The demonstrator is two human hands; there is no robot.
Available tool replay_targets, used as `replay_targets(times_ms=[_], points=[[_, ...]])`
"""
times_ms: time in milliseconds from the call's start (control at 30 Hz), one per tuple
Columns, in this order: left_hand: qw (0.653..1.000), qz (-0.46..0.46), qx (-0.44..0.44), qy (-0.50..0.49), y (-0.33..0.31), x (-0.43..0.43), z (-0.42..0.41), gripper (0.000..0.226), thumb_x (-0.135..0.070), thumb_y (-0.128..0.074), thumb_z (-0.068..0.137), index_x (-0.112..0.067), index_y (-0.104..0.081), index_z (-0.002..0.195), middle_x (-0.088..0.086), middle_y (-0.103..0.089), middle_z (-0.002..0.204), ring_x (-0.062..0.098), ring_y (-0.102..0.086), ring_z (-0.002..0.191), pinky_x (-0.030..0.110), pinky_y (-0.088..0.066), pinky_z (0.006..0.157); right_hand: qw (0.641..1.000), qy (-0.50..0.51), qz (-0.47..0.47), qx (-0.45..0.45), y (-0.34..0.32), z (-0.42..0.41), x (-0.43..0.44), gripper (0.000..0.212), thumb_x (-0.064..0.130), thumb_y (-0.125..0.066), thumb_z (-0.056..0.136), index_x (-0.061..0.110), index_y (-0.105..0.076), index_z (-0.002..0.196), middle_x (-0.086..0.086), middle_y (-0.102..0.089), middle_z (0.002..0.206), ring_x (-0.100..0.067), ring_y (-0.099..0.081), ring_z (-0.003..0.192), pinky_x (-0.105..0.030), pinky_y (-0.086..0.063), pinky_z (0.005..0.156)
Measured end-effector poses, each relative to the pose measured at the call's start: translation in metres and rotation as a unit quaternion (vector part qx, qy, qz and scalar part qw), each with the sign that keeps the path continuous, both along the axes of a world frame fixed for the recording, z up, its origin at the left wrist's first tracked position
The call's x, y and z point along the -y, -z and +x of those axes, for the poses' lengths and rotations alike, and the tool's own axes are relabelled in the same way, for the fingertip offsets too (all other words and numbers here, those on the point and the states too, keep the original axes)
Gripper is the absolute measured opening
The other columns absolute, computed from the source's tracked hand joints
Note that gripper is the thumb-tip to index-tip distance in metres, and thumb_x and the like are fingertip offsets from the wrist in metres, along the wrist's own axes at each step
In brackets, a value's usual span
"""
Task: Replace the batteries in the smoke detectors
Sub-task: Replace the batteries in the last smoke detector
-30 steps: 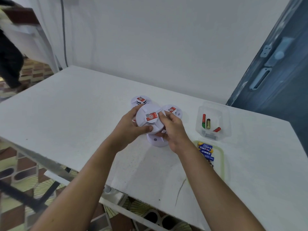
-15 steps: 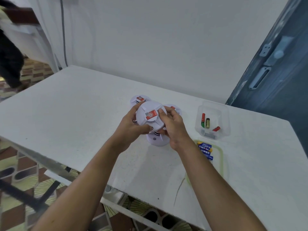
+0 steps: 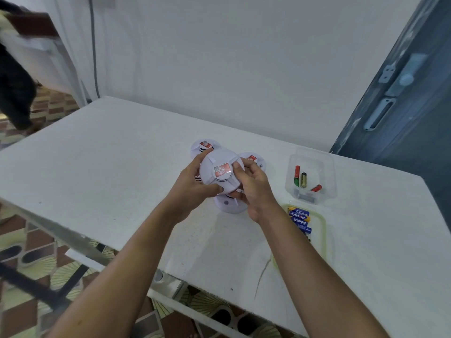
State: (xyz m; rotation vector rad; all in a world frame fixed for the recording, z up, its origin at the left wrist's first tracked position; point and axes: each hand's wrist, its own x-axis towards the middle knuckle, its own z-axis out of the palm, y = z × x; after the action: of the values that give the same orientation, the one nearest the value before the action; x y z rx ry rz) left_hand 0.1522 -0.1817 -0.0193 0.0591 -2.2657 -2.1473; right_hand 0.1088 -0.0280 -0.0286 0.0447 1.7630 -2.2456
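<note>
Head view shows me holding one smoke detector (image 3: pixel 220 173) up above the table (image 3: pixel 117 167), its labelled face toward me, with both hands curled round it. My left hand (image 3: pixel 191 190) wraps the rim from 9 o'clock with the thumb pressed on the lower edge, and my right hand (image 3: pixel 255 189) grips from 3 o'clock, its fingertips on the rim and beneath it. Three more detectors sit close together on the table: one just below at 6 o'clock (image 3: pixel 230 207), one at 12 (image 3: pixel 204 145) and one at 2 (image 3: pixel 255 160). I judge that I am twisting the shell open to reach the batteries. To do it well, I should brace one half with the left hand and turn with the right. I should squeeze the solid rim, not the thin ribs, and turn squarely so the tabs release without snapping. Working low over the table means a loosened part would fall only a little way. The clear tub (image 3: pixel 329 184) at 3 o'clock holds loose cells, which I take for spent ones. The blue batteries (image 3: pixel 299 217) lie at 4 o'clock, just beside my right forearm.
</note>
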Motion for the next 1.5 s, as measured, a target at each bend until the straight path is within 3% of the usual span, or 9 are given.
replay_targets(times_ms=[133,300,533,700,867,1067,1233,1400,1500], points=[[1.000,-0.006,0.000,0.017,-0.005,0.005,0.002,0.078,-0.005,-0.077,0.071,-0.037,-0.048,0.136,-0.007,-0.063,0.122,0.017,-0.061,0.113,0.039,-0.058,0.087,1.000,-0.004,0.003,-0.009,0.001,0.000,0.003,0.030,0.026,-0.065,0.097,0.016,-0.061,0.126,-0.007,-0.072,0.116,-0.026,-0.073,0.100,-0.044,-0.063,0.074],[0.999,-0.002,0.008,0.054,-0.009,0.013,0.004,0.080,-0.010,-0.067,0.077,-0.037,-0.037,0.145,-0.001,-0.059,0.132,0.022,-0.062,0.116,0.045,-0.057,0.089,1.000,0.003,0.008,-0.001,-0.001,-0.001,0.007,0.031,0.026,-0.065,0.097,0.016,-0.062,0.126,-0.006,-0.073,0.114,-0.021,-0.074,0.095,-0.036,-0.061,0.068],[0.995,-0.086,-0.045,0.023,-0.010,0.016,0.011,0.077,-0.006,-0.080,0.076,-0.048,-0.042,0.127,-0.033,-0.060,0.111,0.000,-0.063,0.103,0.018,-0.054,0.075,1.000,0.010,-0.005,0.002,-0.004,-0.007,0.018,0.034,0.025,-0.067,0.096,0.021,-0.058,0.128,-0.008,-0.071,0.120,-0.027,-0.072,0.103,-0.049,-0.062,0.080],[0.991,-0.112,-0.045,-0.053,-0.006,0.027,0.008,0.087,-0.017,-0.088,0.068,-0.029,-0.038,0.139,-0.026,-0.056,0.118,-0.002,-0.067,0.093,0.017,-0.056,0.070,1.000,-0.007,0.017,-0.002,-0.009,-0.013,0.030,0.025,0.023,-0.063,0.098,0.024,-0.055,0.122,-0.005,-0.071,0.113,-0.019,-0.072,0.096,-0.036,-0.062,0.070],[0.986,-0.133,-0.039,-0.089,-0.001,0.048,0.006,0.087,-0.018,-0.089,0.067,-0.027,-0.040,0.138,-0.018,-0.054,0.128,0.006,-0.069,0.088,0.019,-0.056,0.072,0.998,-0.026,0.049,0.001,-0.017,-0.020,0.046,0.026,0.016,-0.053,0.099,0.018,-0.057,0.125,-0.004,-0.069,0.111,-0.017,-0.068,0.099,-0.028,-0.059,0.066],[0.979,-0.160,-0.020,-0.123,-0.002,0.077,-0.001,0.090,-0.026,-0.091,0.064,-0.031,-0.041,0.138,-0.009,-0.054,0.131,0.011,-0.069,0.087,0.022,-0.058,0.072,0.996,-0.043,0.071,-0.028,-0.015,-0.030,0.072,0.032,0.012,-0.049,0.098,0.016,-0.065,0.126,-0.002,-0.068,0.124,-0.022,-0.065,0.114,-0.029,-0.056,0.080],[0.970,-0.195,-0.016,-0.143,-0.001,0.104,-0.017,0.090,-0.022,-0.089,0.067,-0.028,-0.039,0.142,-0.005,-0.041,0.143,0.011,-0.063,0.099,0.019,-0.054,0.070,0.989,-0.055,0.119,-0.066,-0.012,-0.044,0.100,0.027,0.015,-0.049,0.096,0.026,-0.072,0.105,0.003,-0.073,0.109,-0.018,-0.067,0.106,-0.038,-0.056,0.096],[0.963,-0.228,0.008,-0.140,0.006,0.134,-0.038,0.093,-0.019,-0.086,0.072,-0.024,-0.031,0.147,-0.004,-0.045,0.144,0.017,-0.060,0.106,0.023,-0.052,0.076,0.970,-0.092,0.205,-0.088,-0.013,-0.062,0.127,0.021,0.015,-0.046,0.094,0.012,-0.065,0.090,0.002,-0.060,0.083,-0.013,-0.052,0.079,-0.032,-0.044,0.075],[0.954,-0.271,0.020,-0.128,0.014,0.153,-0.050,0.084,-0.023,-0.085,0.073,-0.020,-0.038,0.143,-0.003,-0.051,0.139,0.017,-0.056,0.108,0.021,-0.049,0.077,0.951,-0.126,0.268,-0.085,-0.014,-0.073,0.146,0.024,0.016,-0.047,0.092,0.023,-0.043,0.069,0.007,-0.042,0.067,-0.013,-0.039,0.064,-0.030,-0.031,0.062]])
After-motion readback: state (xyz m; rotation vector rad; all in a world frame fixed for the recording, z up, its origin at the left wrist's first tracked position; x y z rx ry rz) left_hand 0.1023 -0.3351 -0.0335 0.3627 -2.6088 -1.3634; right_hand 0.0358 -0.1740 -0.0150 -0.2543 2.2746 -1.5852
